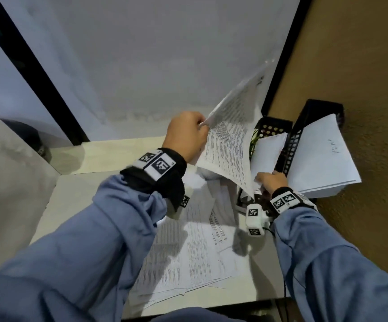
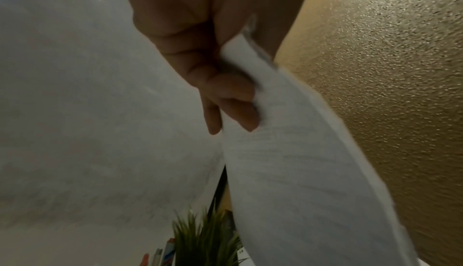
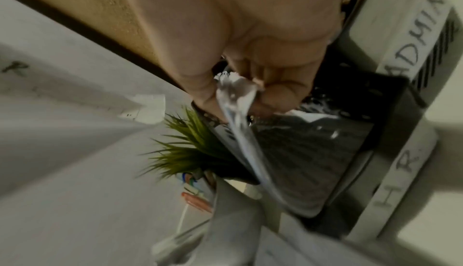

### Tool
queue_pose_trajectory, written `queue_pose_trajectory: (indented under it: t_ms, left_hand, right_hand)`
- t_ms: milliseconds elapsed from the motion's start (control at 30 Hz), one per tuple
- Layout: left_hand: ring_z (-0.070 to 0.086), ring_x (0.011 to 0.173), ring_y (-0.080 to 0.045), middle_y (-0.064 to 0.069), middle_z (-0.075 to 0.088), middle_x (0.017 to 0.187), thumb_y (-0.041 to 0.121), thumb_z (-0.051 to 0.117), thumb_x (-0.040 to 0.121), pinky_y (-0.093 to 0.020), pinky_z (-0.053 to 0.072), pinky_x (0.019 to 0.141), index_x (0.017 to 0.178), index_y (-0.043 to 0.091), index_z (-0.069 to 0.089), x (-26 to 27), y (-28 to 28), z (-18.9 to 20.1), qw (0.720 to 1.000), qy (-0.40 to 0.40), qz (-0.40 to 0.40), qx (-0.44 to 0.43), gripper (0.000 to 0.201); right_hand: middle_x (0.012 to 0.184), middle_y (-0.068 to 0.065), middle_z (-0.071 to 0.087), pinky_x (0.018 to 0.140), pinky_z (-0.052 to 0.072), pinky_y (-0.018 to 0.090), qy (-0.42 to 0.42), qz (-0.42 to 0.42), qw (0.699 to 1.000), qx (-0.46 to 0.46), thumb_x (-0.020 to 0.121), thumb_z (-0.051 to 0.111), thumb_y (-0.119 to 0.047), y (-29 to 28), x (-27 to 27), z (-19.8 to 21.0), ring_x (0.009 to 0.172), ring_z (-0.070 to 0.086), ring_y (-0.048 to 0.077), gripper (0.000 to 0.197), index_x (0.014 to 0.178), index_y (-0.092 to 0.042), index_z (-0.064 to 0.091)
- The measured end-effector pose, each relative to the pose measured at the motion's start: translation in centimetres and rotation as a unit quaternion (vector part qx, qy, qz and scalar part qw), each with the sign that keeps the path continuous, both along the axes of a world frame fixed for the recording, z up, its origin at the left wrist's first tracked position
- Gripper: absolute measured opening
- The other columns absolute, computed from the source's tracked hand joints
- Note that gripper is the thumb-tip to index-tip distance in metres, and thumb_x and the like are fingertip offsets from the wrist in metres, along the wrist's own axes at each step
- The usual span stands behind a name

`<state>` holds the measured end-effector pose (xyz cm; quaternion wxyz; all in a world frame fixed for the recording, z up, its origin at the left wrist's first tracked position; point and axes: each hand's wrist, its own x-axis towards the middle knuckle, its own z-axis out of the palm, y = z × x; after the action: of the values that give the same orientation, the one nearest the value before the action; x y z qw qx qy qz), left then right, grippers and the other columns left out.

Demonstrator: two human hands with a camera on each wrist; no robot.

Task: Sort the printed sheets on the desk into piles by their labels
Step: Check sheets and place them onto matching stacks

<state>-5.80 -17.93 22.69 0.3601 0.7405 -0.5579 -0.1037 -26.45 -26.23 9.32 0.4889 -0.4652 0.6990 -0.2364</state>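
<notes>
While both hands hold it off the desk, the printed sheet (image 1: 229, 140) hangs curved between them — the left hand (image 1: 184, 135) pinches its upper edge in curled fingers, the right hand (image 1: 272, 181) pinches its lower corner. Below the left forearm, loose sheets (image 1: 188, 252) lie overlapped on the desk (image 1: 118, 154); their number cannot be told. Just beyond the right hand stand two black trays (image 1: 290, 147), labelled "ADMIN" (image 3: 421, 38) and "HR" (image 3: 398, 179), with a green plant (image 3: 190, 151) beside them.
</notes>
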Motion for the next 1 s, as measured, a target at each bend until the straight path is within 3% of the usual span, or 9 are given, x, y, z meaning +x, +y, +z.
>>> queue_pose_trajectory:
  t_ms: [67, 200, 333, 433, 533, 633, 767, 900, 1000]
  left_hand:
    - [0.062, 0.07, -0.024, -0.009, 0.068, 0.071, 0.014, 0.052, 0.087, -0.033, 0.051, 0.067, 0.081, 0.007, 0.069, -0.9, -1.0, 0.2, 0.999, -0.025, -0.016, 0.011, 0.019]
    - [0.059, 0.076, -0.024, -0.01, 0.068, 0.083, 0.014, 0.05, 0.091, -0.029, 0.043, 0.066, 0.093, 0.008, 0.07, -2.8, -2.8, 0.6, 0.996, -0.071, -0.04, 0.03, 0.022]
    - [0.062, 0.086, -0.033, -0.016, 0.068, 0.09, 0.012, 0.048, 0.089, -0.036, 0.051, 0.075, 0.095, 0.005, 0.069, -4.8, -4.6, 0.6, 0.989, -0.127, -0.062, 0.039, 0.023]
    - [0.062, 0.089, -0.036, -0.018, 0.067, 0.093, 0.007, 0.046, 0.088, -0.037, 0.049, 0.074, 0.095, 0.003, 0.066, -6.3, -6.2, 0.3, 0.985, -0.147, -0.074, 0.048, 0.022]
    - [0.062, 0.091, -0.038, -0.02, 0.066, 0.096, 0.006, 0.048, 0.087, -0.036, 0.044, 0.072, 0.095, 0.001, 0.065, -8.0, -7.5, -0.3, 0.984, -0.141, -0.084, 0.064, 0.019]
    - [0.061, 0.093, -0.04, -0.023, 0.066, 0.098, 0.006, 0.049, 0.088, -0.038, 0.045, 0.074, 0.094, 0.0, 0.064, -9.3, -8.6, -1.7, 0.985, -0.123, -0.085, 0.089, 0.018]
    - [0.061, 0.096, -0.039, -0.022, 0.066, 0.1, 0.009, 0.049, 0.091, -0.037, 0.045, 0.076, 0.098, -0.001, 0.063, -10.3, -9.7, -4.8, 0.983, -0.104, -0.1, 0.112, 0.019]
    - [0.063, 0.093, -0.036, -0.019, 0.067, 0.1, 0.017, 0.055, 0.09, -0.036, 0.048, 0.074, 0.101, 0.002, 0.065, -10.2, -9.9, -9.3, 0.973, -0.067, -0.105, 0.196, 0.021]
    - [0.064, 0.092, -0.036, -0.019, 0.068, 0.1, 0.009, 0.052, 0.089, -0.035, 0.046, 0.072, 0.098, 0.0, 0.067, -10.0, -9.6, -11.8, 0.962, -0.048, -0.101, 0.249, 0.02]
  right_hand:
    - [0.066, 0.013, 0.053, 0.042, 0.037, 0.02, 0.022, 0.05, 0.997, -0.055, 0.081, 0.05, -0.001, -0.3, -0.2, 0.1, 0.048, 0.046, 0.023, 0.023, 0.103, -0.002, 0.055]
    - [0.07, 0.002, 0.049, 0.056, 0.035, 0.025, 0.06, 0.097, 0.984, -0.136, 0.081, 0.043, -0.001, -1.2, -1.0, 1.8, 0.071, 0.049, 0.022, 0.025, 0.072, -0.024, 0.048]
    - [0.09, 0.011, 0.06, 0.073, 0.041, 0.029, 0.105, 0.113, 0.973, -0.172, 0.082, 0.045, -0.005, -1.9, -1.9, 4.3, 0.086, 0.058, 0.03, 0.027, 0.103, -0.012, 0.061]
    - [0.101, 0.014, 0.063, 0.079, 0.042, 0.031, 0.136, 0.115, 0.963, -0.202, 0.082, 0.046, -0.008, -2.2, -2.4, 5.9, 0.093, 0.057, 0.032, 0.036, 0.115, -0.013, 0.061]
    - [0.098, 0.011, 0.062, 0.077, 0.036, 0.029, 0.159, 0.126, 0.955, -0.215, 0.085, 0.046, -0.009, -1.9, -2.4, 7.4, 0.093, 0.054, 0.031, 0.033, 0.114, -0.015, 0.061]
    - [0.1, 0.012, 0.064, 0.08, 0.04, 0.033, 0.179, 0.13, 0.947, -0.231, 0.088, 0.043, -0.015, -1.7, -2.2, 8.2, 0.099, 0.056, 0.035, 0.027, 0.107, -0.019, 0.062]
    - [0.111, 0.013, 0.064, 0.083, 0.044, 0.035, 0.222, 0.132, 0.936, -0.237, 0.083, 0.045, -0.017, -1.4, -1.7, 8.0, 0.103, 0.057, 0.036, 0.038, 0.118, -0.026, 0.058]
    - [0.116, 0.018, 0.062, 0.091, 0.049, 0.042, 0.279, 0.216, 0.924, -0.147, 0.085, 0.048, -0.022, -0.4, -0.8, 4.6, 0.105, 0.059, 0.036, 0.04, 0.125, -0.017, 0.046]
    - [0.122, 0.02, 0.059, 0.094, 0.048, 0.041, 0.283, 0.23, 0.927, -0.091, 0.087, 0.047, -0.018, 0.6, -0.4, 2.1, 0.11, 0.057, 0.036, 0.04, 0.126, -0.012, 0.046]
